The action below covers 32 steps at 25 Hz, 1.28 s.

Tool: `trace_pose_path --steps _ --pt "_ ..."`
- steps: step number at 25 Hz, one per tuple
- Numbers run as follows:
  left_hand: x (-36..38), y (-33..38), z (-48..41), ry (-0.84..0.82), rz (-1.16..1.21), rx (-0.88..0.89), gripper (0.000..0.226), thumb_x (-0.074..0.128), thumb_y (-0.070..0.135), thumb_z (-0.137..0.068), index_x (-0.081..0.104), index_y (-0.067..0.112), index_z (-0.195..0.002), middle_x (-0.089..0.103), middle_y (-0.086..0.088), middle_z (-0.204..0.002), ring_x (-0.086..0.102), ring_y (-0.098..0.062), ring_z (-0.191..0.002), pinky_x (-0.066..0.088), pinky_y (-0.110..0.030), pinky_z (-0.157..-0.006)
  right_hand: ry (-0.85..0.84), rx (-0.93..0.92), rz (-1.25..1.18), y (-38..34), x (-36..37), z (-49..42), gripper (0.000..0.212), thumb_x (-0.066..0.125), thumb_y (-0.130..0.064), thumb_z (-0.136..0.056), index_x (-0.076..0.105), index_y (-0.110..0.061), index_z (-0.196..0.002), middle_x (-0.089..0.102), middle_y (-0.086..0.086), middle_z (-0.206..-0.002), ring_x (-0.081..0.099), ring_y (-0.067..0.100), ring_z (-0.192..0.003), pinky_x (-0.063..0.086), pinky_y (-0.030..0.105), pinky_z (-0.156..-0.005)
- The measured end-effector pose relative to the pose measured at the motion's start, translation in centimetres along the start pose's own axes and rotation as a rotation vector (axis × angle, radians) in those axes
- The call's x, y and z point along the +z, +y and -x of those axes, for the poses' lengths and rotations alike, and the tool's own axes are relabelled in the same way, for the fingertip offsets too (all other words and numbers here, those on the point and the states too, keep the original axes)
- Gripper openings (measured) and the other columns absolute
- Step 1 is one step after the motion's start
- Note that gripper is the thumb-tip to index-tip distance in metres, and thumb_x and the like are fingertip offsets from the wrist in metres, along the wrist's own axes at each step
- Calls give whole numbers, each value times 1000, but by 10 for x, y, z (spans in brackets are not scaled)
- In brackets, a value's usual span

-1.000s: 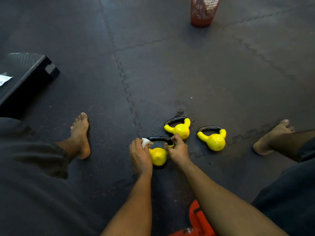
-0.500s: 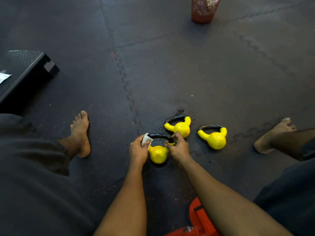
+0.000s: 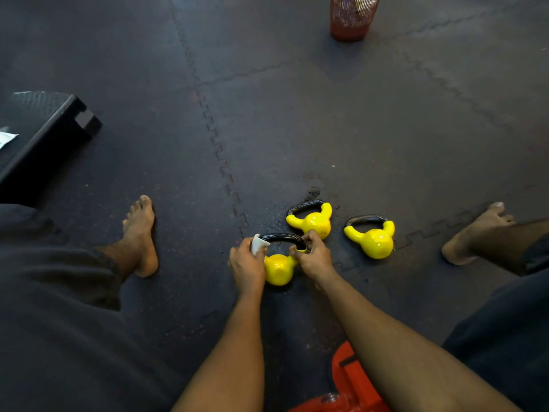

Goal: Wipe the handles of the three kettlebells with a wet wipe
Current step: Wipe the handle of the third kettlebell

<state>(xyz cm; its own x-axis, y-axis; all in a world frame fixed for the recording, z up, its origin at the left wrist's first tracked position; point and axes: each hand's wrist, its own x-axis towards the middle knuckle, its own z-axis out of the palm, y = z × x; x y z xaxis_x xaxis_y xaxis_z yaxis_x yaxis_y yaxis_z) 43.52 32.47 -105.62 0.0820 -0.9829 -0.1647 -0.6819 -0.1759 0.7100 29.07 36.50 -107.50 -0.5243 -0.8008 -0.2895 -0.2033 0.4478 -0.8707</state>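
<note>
The nearest round yellow kettlebell [image 3: 277, 270], the middle yellow kettlebell [image 3: 316, 223] and the right-hand yellow kettlebell [image 3: 375, 242] wore a smooth, glossy coat; the nearest one's black curved handle [image 3: 282, 237] shone too. The dark rubber floor [image 3: 297, 114] looked matt and grainy. The small white wet wipe [image 3: 258, 244] looked soft.

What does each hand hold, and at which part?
The left hand holds a white wet wipe on the left end of the black handle of the nearest yellow kettlebell; the right hand pinches its right end.
</note>
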Motion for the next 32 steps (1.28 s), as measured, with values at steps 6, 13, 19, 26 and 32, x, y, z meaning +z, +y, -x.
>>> trace_pose_path --steps 6,13,19,26,32 --pt "12 11 13 119 -26 -82 31 65 26 -89 60 12 -116 57 -21 -105 56 -39 -96 48 -43 -80 -26 -35 -7 -5 1 2 24 73 -19 -81 51 -15 -90 64 5 -97 52 17 -80 39 24 -69" --pt "-6 -19 -19 -174 422 -78 21 66 14 -90 63 7 -109 70 -10 -100 64 -19 -91 49 -28 -79 -3 -8 -21 -3 -1 0 27 74 -19 -80 49 -19 -87 60 2 -91 48 16 -76 36 22 -60" --pt "4 -29 -5 -181 393 -120 25 55 28 -97 66 10 -111 69 -6 -100 60 -16 -92 44 -28 -76 -7 -2 -17 -1 1 -1 26 74 -22 -79 50 -16 -89 62 3 -93 49 16 -76 36 25 -66" --pt "18 -11 22 17 101 -161 34 55 36 -95 56 6 -111 62 -24 -105 59 -40 -95 45 -40 -75 7 3 -15 1 1 -1 27 74 -19 -79 48 -18 -88 61 2 -92 50 17 -78 36 24 -69" --pt "29 -7 27 9 147 -189 42 32 35 -103 51 10 -130 59 -20 -120 51 -36 -111 41 -41 -87 26 40 -9 3 2 -2 29 75 -22 -78 49 -18 -89 61 -1 -94 53 18 -82 37 24 -72"
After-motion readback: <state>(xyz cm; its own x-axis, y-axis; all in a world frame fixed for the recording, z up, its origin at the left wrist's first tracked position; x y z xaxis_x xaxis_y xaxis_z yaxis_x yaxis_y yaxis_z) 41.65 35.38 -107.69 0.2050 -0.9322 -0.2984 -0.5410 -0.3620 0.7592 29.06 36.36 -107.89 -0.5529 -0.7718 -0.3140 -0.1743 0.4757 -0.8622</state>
